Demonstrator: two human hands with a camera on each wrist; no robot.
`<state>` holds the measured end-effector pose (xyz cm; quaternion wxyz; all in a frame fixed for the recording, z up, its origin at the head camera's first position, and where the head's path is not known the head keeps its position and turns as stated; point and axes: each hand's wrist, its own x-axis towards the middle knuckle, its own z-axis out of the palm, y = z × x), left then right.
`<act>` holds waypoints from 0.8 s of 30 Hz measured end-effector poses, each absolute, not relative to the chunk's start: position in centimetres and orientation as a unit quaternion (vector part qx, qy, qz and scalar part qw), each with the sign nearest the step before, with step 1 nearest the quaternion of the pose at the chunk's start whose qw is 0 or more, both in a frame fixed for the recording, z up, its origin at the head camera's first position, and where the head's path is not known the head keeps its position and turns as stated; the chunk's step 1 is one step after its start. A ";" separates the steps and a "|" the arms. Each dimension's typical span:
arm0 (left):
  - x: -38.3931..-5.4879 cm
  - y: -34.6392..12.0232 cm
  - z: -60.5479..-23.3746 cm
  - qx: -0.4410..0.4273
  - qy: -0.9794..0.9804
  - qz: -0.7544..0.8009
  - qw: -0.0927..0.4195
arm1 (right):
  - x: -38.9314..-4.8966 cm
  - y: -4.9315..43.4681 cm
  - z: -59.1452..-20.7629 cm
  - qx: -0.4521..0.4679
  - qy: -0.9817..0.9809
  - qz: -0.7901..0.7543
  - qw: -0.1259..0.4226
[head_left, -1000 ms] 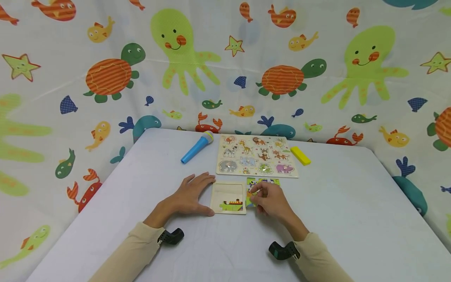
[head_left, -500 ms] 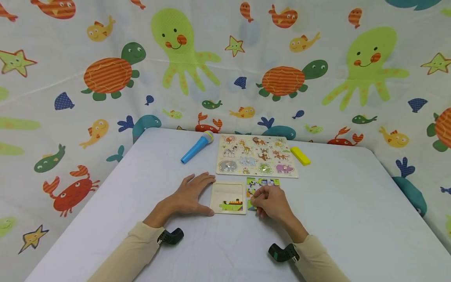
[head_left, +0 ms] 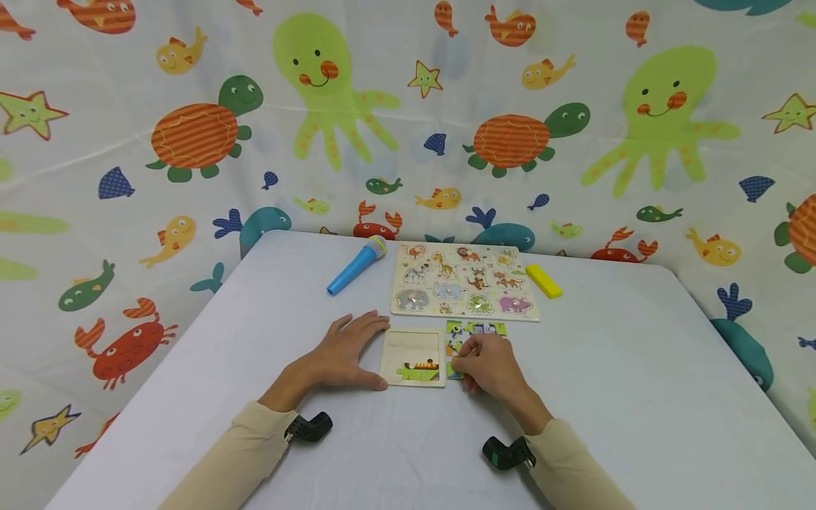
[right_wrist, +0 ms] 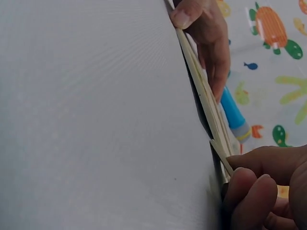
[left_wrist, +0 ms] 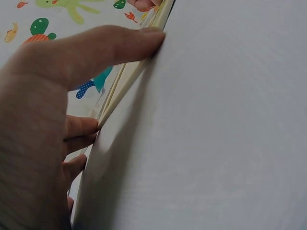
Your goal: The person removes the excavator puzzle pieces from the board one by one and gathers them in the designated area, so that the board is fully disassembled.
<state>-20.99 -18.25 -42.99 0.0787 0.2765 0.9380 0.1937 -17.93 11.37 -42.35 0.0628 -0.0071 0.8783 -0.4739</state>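
In the head view, my left hand (head_left: 347, 354) is spread beside a small wooden jigsaw tray (head_left: 414, 338), thumb and fingertips touching its left side. Joined jigsaw pieces (head_left: 417, 373) with a green and boat-like picture lie along the tray's near side. Right of the tray, my right hand (head_left: 494, 365) pinches a thin jigsaw piece (right_wrist: 220, 154), seen tilted edge-on in the right wrist view. Loose colourful jigsaw pieces (head_left: 474, 329) lie just beyond that hand, partly hidden by it. In the left wrist view, my thumb touches the tray's edge (left_wrist: 127, 79).
Behind the tray lies a large animal peg puzzle board (head_left: 465, 282). A blue toy microphone (head_left: 357, 269) is at its left, a yellow block (head_left: 544, 281) at its right. A sea-animal cloth (head_left: 408, 142) hangs behind the white table (head_left: 637, 368).
My right hand has shifted slightly towards the near side, showing more of the loose pieces by the tray's right edge. My left hand keeps its place. The cloth at the left has shifted.
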 end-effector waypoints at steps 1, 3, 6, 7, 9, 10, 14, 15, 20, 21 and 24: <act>-21.0 -18.3 -43.0 0.277 0.938 0.193 0.078 | -18.0 11.3 -42.3 -0.006 0.883 -0.465 0.063; -21.0 -18.3 -43.0 0.277 0.938 0.192 0.076 | -18.1 11.3 -42.3 -0.004 0.891 -0.450 0.066; -21.0 -18.3 -43.1 0.278 0.939 0.191 0.075 | -18.2 11.2 -42.2 0.002 0.901 -0.428 0.074; -21.0 -18.3 -43.1 0.277 0.938 0.191 0.076 | -18.2 11.3 -42.2 0.002 0.904 -0.421 0.075; -20.9 -18.3 -43.1 0.277 0.938 0.192 0.076 | -18.1 11.3 -42.2 -0.002 0.910 -0.408 0.074; -20.9 -18.3 -43.1 0.277 0.938 0.192 0.076 | -18.1 11.3 -42.1 -0.005 0.912 -0.403 0.072; -20.8 -18.3 -43.1 0.276 0.938 0.193 0.076 | -17.9 11.4 -42.2 -0.019 0.915 -0.399 0.064; -20.8 -18.3 -43.1 0.276 0.938 0.193 0.076 | -17.9 11.4 -42.2 -0.021 0.914 -0.399 0.063; -20.7 -18.2 -43.1 0.274 0.939 0.194 0.079 | -17.9 11.5 -42.2 -0.025 0.913 -0.402 0.060; -20.7 -18.2 -43.1 0.273 0.939 0.195 0.079 | -17.9 11.6 -42.2 -0.026 0.913 -0.402 0.060; -20.7 -18.2 -43.0 0.272 0.938 0.197 0.079 | -17.9 11.6 -42.1 -0.030 0.914 -0.399 0.059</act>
